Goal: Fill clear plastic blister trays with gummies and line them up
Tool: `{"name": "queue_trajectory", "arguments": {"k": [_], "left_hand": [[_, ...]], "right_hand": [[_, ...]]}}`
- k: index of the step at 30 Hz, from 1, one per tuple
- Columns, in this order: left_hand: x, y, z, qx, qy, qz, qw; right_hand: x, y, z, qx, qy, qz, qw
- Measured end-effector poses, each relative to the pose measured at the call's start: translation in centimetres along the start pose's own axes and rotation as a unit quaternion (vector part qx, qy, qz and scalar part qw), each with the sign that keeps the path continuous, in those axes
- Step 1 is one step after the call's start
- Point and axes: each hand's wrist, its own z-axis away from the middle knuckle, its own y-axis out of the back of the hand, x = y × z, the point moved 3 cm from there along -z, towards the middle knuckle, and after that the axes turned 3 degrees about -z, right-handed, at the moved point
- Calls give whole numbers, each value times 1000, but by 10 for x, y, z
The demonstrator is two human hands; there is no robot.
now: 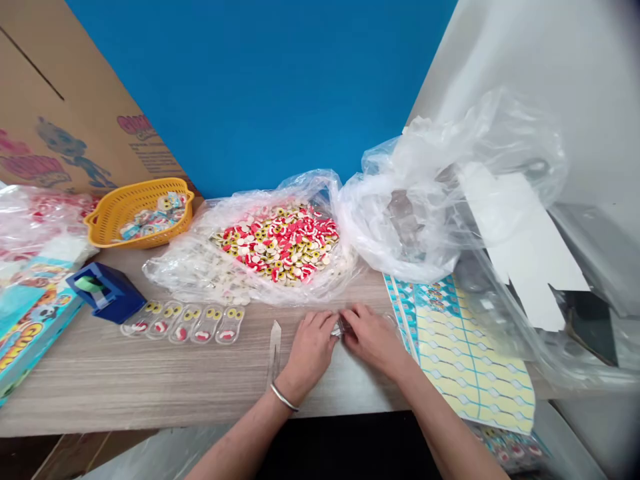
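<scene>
My left hand (311, 343) and my right hand (373, 339) meet over the tabletop with fingers bent inward. Between their fingertips is a small clear plastic piece (338, 328), mostly hidden by the fingers. More clear plastic shows just beyond my right hand. A pointed, pale strip-like tool (275, 343) lies left of my left hand. Farther left stands a row of several clear blister shells (205, 325), each holding yellow-ringed eyes and a red-and-white mouth. Behind my hands an open plastic bag (320, 183) holds a heap of loose eye and mouth pieces (283, 240).
A blue tape dispenser (113, 293) and a yellow basket (140, 190) with filled packs stand left. Yellow-and-blue printed sheets (463, 360) lie right, beside clear bags (410, 220) and a white card (530, 247). A blue panel (270, 87) rises behind; the table's front edge is near my forearms.
</scene>
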Motion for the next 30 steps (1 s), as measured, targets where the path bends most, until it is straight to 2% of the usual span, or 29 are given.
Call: {"name": "queue_trajectory", "arguments": {"k": [5,8,11,15,17,19,21,22,24,26,27,30], "left_hand": [[-11,15,8,26,14,106,994],[-16,23,11,45,59,137,988],[-22,29,10,76,129,189,970],[-22,31,1,103,184,346,914],[-18,34,-3,113,183,431,876],[-14,41,-4,141,181,502,834],[-13,52,-5,183,190,565,782],[-13,57,-5,196,201,591,756],[-16,67,-7,205,231,618,723],[-20,75,-12,198,261,613,719],[-22,78,-15,195,272,606,721],[-26,82,-25,182,301,596,722]], "right_hand": [[-1,-2,2,9,22,-147,989],[-5,-6,-1,9,44,-263,964],[-12,-12,-8,35,20,-359,932],[-29,-16,-21,44,-23,-474,879],[-40,-14,-27,13,-17,-527,850],[-50,-7,-34,-35,5,-540,841],[-53,7,-46,-50,35,-500,864],[-52,16,-55,-29,48,-463,884],[-45,36,-79,61,61,-364,927],[-37,50,-109,135,49,-244,959],[-33,53,-125,145,36,-179,972],[-26,47,-167,86,-23,-14,996]]}}
